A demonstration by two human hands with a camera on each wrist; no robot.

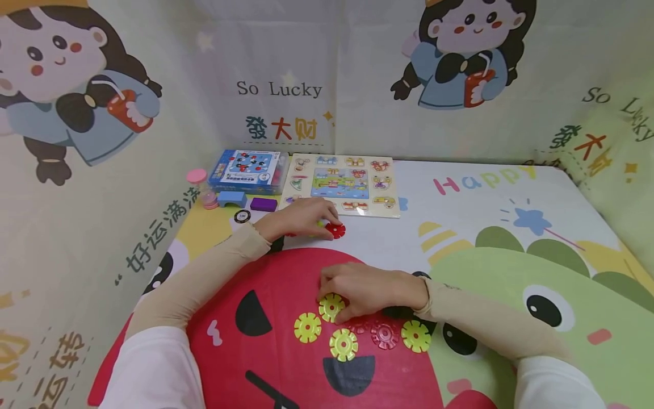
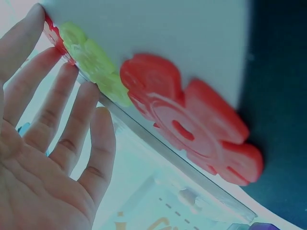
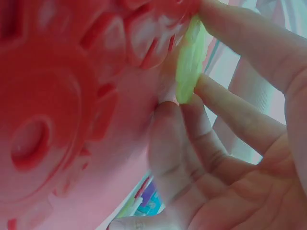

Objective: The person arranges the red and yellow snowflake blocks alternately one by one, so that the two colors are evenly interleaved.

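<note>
My left hand (image 1: 305,217) is at the far middle of the table, thumb and forefinger at opposite edges of a red plastic snowflake disc (image 1: 335,230). Beside that disc, in the left wrist view, a yellow snowflake disc (image 2: 93,64) and a second red one (image 2: 201,112) form a row. Nearer the front, my right hand (image 1: 365,288) pinches a yellow snowflake disc (image 3: 189,62) between thumb and fingertips, close over the tabletop. Around it lie more yellow discs (image 1: 343,345) and red discs (image 1: 384,335), one red disc partly hidden by the hand.
At the back are a wooden picture puzzle board (image 1: 340,183) and a blue-labelled plastic case (image 1: 250,170). Next to these stand a pink-capped bottle (image 1: 203,190), a blue arch block (image 1: 232,199), a purple block (image 1: 263,204) and a black-and-white chip (image 1: 242,216). A printed cloth covers the table (image 1: 485,272).
</note>
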